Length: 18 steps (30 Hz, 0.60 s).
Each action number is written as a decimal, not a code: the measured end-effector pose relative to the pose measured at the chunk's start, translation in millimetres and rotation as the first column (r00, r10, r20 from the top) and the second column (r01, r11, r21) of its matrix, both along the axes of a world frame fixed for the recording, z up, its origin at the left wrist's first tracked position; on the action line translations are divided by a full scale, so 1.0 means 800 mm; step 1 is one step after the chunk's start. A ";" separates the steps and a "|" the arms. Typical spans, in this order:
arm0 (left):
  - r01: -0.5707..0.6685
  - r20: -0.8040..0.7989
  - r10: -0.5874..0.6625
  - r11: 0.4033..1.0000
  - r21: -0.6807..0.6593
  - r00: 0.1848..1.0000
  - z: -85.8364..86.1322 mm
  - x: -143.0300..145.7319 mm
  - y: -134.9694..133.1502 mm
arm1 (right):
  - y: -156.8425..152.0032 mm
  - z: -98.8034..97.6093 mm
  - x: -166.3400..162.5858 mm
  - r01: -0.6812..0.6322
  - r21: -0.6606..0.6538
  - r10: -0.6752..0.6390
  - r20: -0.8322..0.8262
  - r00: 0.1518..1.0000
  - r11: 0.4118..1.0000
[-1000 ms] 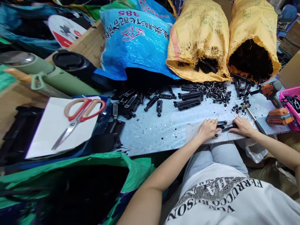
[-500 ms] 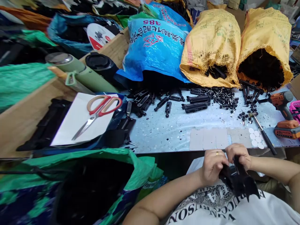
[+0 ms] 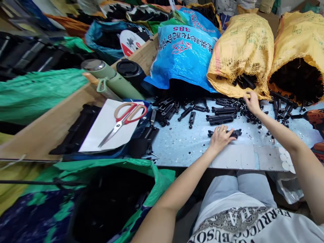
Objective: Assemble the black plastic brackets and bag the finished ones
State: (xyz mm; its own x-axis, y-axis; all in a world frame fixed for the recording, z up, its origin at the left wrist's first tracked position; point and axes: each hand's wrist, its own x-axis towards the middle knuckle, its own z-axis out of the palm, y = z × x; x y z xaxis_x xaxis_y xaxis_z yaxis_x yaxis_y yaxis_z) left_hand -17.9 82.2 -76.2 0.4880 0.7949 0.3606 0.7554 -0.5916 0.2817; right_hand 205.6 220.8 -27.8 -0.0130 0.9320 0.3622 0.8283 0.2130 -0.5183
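Note:
My left hand (image 3: 220,137) lies over a long black plastic part (image 3: 236,133) on the blue tabletop, fingers and thumb on it. Both ends of this part stick out past the hand. Just beyond it lie two similar long black parts (image 3: 220,118), side by side. My right hand (image 3: 252,102) reaches over a pile of small black pieces and screws (image 3: 253,118), near the mouth of a yellow woven bag (image 3: 240,50). Its fingers are apart, and nothing shows in them. Black parts are visible inside that bag.
Red-handled scissors (image 3: 123,121) rest on white paper at the left. A blue bag (image 3: 183,57) and a second yellow bag (image 3: 298,40) line the back. An orange power drill (image 3: 315,118) is at the right edge. A green sack (image 3: 162,177) gapes below the table, left.
Both hands held a dark black piece before my chest. Now they are apart over the table: the left on a black part, the right by the yellow bag. The view has shifted.

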 end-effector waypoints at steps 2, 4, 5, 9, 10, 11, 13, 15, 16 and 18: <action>-0.045 0.008 0.045 0.999 0.008 0.999 0.005 -0.002 0.031 | 0.059 0.003 0.025 0.111 -0.084 -0.101 0.119 0.988 0.990; -0.150 0.076 0.147 0.988 0.028 0.986 0.014 -0.012 0.054 | 0.103 0.000 0.042 0.196 -0.162 -0.157 0.226 0.961 0.967; -0.237 0.123 0.232 0.971 0.027 0.965 0.018 -0.021 0.064 | 0.120 -0.003 0.048 0.230 -0.192 -0.175 0.265 0.948 0.954; -0.699 0.216 0.700 0.709 -0.096 0.680 0.017 -0.084 0.093 | 0.161 -0.018 0.061 0.342 -0.232 -0.252 0.342 0.905 0.911; -0.767 0.188 0.775 0.629 -0.130 0.603 0.012 -0.101 0.098 | 0.168 -0.022 0.062 0.360 -0.231 -0.268 0.351 0.897 0.904; -0.806 0.150 0.820 0.571 -0.156 0.552 0.006 -0.116 0.102 | 0.173 -0.024 0.062 0.371 -0.226 -0.277 0.357 0.892 0.901; -0.824 0.091 0.845 0.534 -0.189 0.527 -0.005 -0.137 0.108 | 0.178 -0.026 0.061 0.359 -0.243 -0.263 0.351 0.899 0.901; -0.802 0.096 0.826 0.562 -0.202 0.555 -0.012 -0.144 0.109 | 0.169 -0.022 0.058 0.300 -0.309 -0.214 0.283 0.935 0.903; -0.786 0.125 0.812 0.584 -0.203 0.570 -0.013 -0.144 0.106 | 0.157 -0.018 0.056 0.246 -0.348 -0.177 0.218 0.960 0.905; -0.750 0.216 0.774 0.632 -0.195 0.596 -0.009 -0.136 0.094 | 0.114 -0.008 0.053 0.067 -0.381 -0.049 0.058 0.997 0.922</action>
